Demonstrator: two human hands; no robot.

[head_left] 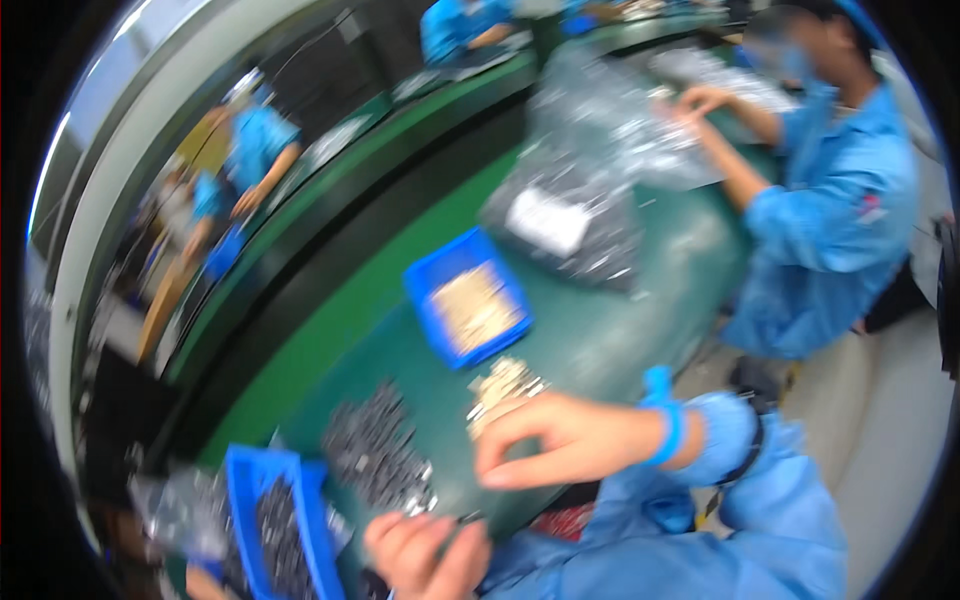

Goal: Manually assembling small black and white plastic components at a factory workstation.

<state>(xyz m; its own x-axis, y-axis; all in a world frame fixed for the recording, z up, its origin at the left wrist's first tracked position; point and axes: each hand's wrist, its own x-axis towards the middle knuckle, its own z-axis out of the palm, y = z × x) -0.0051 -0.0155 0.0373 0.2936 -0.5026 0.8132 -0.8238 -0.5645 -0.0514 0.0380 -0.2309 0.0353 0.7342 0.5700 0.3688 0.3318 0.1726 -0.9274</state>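
At the table's near edge, my left hand is curled closed, with a small dark bit showing by its fingertips. Blur hides what that hand holds. Just above and to the right, my right hand has its thumb and forefinger drawn together in a pinch; anything between the tips is too small to make out. A loose heap of small black parts lies beyond my left hand. Small cream-coloured pieces are piled just past my right hand, which partly covers them. A blue wristband circles my right wrist.
Farther back stands a blue bin of cream pieces. Another blue bin with black parts sits at the left. A large clear bag of dark parts lies on the green table. A co-worker handles plastic at the right.
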